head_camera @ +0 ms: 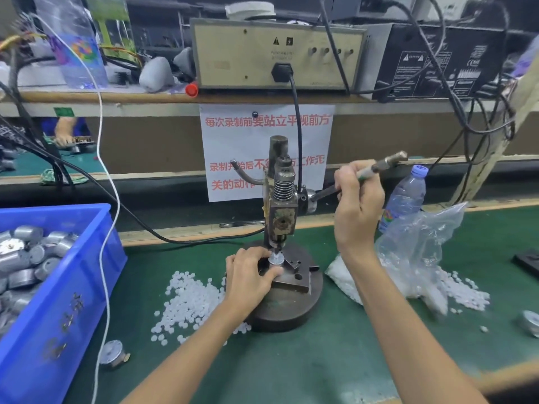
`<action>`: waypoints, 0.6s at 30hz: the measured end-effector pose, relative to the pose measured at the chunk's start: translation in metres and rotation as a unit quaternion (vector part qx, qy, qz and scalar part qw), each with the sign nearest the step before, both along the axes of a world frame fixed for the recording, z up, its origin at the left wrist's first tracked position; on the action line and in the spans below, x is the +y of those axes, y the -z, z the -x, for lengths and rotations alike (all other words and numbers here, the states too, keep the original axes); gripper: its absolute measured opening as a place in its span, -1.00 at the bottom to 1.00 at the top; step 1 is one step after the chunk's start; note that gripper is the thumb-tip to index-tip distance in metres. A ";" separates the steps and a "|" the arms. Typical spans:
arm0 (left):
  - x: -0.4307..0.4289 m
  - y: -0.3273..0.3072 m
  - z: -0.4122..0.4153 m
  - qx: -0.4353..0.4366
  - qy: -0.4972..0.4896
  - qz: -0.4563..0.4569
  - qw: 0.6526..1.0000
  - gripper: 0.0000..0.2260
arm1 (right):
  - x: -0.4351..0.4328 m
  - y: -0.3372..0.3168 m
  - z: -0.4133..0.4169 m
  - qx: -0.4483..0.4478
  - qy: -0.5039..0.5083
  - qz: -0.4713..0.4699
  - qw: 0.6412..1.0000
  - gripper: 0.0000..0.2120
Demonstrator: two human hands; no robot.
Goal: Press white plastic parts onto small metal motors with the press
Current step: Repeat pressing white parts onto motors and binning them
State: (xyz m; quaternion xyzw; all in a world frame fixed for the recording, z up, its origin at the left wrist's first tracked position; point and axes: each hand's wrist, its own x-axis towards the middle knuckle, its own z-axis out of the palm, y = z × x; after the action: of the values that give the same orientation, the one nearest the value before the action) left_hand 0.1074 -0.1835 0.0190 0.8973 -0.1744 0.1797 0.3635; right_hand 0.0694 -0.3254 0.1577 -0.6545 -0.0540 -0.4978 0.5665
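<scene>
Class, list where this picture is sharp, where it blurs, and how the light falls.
Head view: press and sign fairly sharp; bag, bin and right-edge motor smeared; light even, shadows soft, no harsh glare.

Green mat (335,354). Blue bin (73,287), faded yellowish lettering; silver-grey motors (26,258). White parts (186,298). Dark grey press (281,220), rust-brown patches; dark grey lever (385,163). Clear bag (417,252). Clear bottle (404,199), blue cap, multicoloured label. White sign (233,141), red characters. Beige box (248,59). Black cable (298,126). White cord (101,121). Black case (437,62), white print.
</scene>
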 end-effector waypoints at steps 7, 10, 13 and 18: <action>-0.001 0.004 -0.001 -0.009 -0.001 -0.010 1.000 -0.73 | 0.007 0.018 0.002 -0.052 -0.014 -0.018 0.998 -0.83; -0.001 0.004 -0.002 -0.010 -0.003 -0.022 1.000 -0.72 | 0.009 0.013 0.000 -0.051 -0.002 -0.010 0.999 -0.84; -0.002 0.003 -0.002 0.001 -0.003 -0.050 0.999 -0.66 | 0.006 -0.010 -0.015 -0.004 0.019 -0.015 1.000 -0.81; -0.002 -0.001 0.000 0.012 -0.007 -0.083 0.996 -0.65 | -0.005 -0.030 -0.047 0.162 -0.073 -0.084 0.980 -0.67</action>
State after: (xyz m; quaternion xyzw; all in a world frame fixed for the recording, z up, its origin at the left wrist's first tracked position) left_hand 0.1073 -0.1858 0.0196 0.9276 -0.1777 0.1564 0.2890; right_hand 0.1160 -0.3299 0.1877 -0.6708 0.0329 -0.3451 0.6556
